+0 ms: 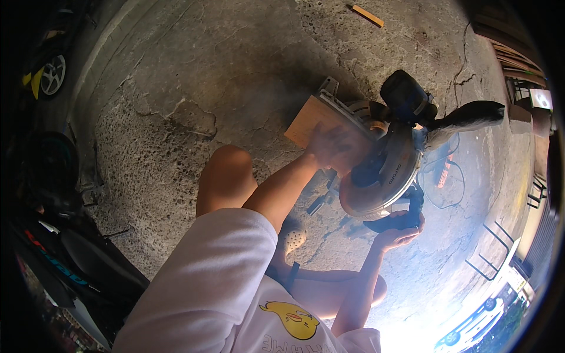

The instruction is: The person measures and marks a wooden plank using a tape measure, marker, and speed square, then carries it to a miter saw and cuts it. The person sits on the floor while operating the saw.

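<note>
A miter saw (382, 176) with a round blade guard stands on the rough concrete floor in front of me. My left hand (335, 146) lies on a light wooden board (307, 120) beside the saw's fence; its fingers look stretched out, slightly blurred. My right hand (401, 236) is wrapped round the saw's black handle (415, 206), at the near right of the guard. The blade's edge and the point where it would meet the board are hidden behind the guard and my left hand. A black motor (406, 95) and a dark dust bag (471, 120) stick out on the far side.
A thin cable (464, 191) loops right of the saw, near a red item (444, 172). One wooden strip (368, 16) lies at the far edge. A motorcycle (76, 259) stands at left; metal-legged furniture (491, 259) and a white car (474, 323) are at right. My bent knees flank the saw's near side.
</note>
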`<state>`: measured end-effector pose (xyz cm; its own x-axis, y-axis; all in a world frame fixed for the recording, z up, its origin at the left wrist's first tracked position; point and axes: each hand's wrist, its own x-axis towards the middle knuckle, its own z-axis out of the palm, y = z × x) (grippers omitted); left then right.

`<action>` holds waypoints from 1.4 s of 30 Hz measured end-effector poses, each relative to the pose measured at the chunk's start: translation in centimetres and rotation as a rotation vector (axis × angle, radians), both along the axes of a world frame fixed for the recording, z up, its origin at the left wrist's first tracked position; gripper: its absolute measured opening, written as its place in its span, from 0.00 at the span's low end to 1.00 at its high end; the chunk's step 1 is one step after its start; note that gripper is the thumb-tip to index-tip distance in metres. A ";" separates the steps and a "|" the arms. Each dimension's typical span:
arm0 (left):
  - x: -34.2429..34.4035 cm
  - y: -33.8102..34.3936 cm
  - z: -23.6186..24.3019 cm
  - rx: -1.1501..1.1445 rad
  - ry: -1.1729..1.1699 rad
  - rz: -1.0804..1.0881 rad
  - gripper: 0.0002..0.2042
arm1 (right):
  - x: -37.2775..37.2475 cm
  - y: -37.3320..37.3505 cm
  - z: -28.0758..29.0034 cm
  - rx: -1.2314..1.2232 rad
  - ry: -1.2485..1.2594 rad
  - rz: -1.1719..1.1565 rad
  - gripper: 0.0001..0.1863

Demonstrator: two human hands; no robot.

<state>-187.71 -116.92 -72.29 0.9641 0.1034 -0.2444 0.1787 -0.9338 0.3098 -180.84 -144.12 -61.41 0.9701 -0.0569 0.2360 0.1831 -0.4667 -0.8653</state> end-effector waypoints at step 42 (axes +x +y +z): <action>0.1 -0.3 -0.7 0.043 0.089 0.001 0.42 | -0.1 0.9 -0.3 0.063 -0.113 0.061 0.33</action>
